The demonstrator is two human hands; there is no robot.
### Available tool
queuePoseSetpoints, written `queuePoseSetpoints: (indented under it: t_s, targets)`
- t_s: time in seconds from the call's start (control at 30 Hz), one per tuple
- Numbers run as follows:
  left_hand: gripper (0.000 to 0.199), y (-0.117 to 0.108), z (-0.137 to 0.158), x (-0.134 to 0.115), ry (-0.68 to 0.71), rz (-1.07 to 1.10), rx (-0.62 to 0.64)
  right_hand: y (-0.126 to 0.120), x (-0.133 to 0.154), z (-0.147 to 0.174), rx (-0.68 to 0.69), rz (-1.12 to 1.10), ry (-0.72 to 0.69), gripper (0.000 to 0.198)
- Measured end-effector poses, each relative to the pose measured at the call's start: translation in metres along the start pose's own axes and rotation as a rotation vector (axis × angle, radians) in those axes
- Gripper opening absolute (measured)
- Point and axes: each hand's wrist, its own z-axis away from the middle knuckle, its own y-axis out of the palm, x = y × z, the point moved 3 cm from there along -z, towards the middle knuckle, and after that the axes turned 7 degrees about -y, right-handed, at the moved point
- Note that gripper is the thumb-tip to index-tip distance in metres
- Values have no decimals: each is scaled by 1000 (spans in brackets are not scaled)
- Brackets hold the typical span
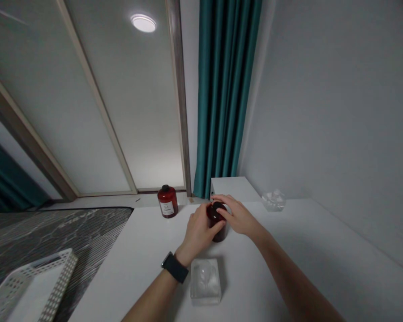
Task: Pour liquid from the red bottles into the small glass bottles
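Note:
A dark red-brown bottle (pixel 219 233) with a black cap (pixel 217 205) stands upright on the white table (pixel 255 277). My left hand (pixel 200 227) is wrapped round the bottle's body from the left, with a dark watch on that wrist. From the right, my right hand (pixel 237 215) grips the cap, thumb and fingers at its sides. Just in front of the bottle, below my hands, lies a clear, box-like container (pixel 205 281). A second red bottle (pixel 168 206) with a white label and black cap stands farther back on the left.
At the table's back are a white box (pixel 235 188) and a crumpled clear plastic piece (pixel 273 200). A white perforated basket (pixel 33 286) is at the lower left, beyond the table's edge. Behind are a green curtain (pixel 225 98), frosted panels (pixel 130 98) and, rightward, a wall (pixel 329 103).

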Motion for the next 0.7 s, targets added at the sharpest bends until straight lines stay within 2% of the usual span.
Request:
queuePoseSetpoints:
  t_s: [0.13,0.23,0.33,0.47,0.6,0.7]
  targets:
    - [51,-2,0,-1,-49,-75,-36,-3,-2,-2,3,-22,19,32]
    - [55,-11,-1,-2,2,-38,16,-9,-9,-1,-16,-11,82,24]
    - [58,-22,-2,0,78,21,106,-11,-16,1,-20,-32,150,27]
    - [57,-32,-4,5,120,16,193,-3,-13,0,-19,-184,190,34]
    - [60,-35,-4,5,171,88,199,13,-1,-3,49,-380,172,39]
    - [56,-35,-1,7,152,63,162,23,2,-4,78,-434,176,42]
